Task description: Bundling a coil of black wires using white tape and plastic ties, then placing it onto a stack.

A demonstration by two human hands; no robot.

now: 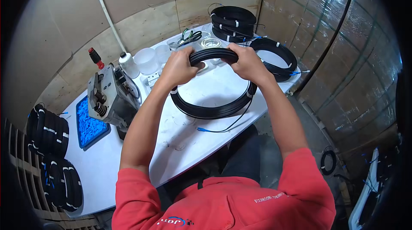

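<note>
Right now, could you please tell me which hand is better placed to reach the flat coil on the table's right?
Probably the right hand: it is close beside that flat coil, while the left hand is farther across. Both grip the front coil.

The cable coil [210,112] is black with white bands [249,95], its connector [203,129] blue, the table [101,174] white.

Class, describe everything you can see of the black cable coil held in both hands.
The black cable coil is a thick ring of smooth, plastic-looking turns, open in the middle. White ties bind it at the left and right. One loose end curves from its right side toward the person, ending in a blue connector. The left hand and right hand grip its far side; its near side lies over the white table, though contact is hard to confirm.
</note>
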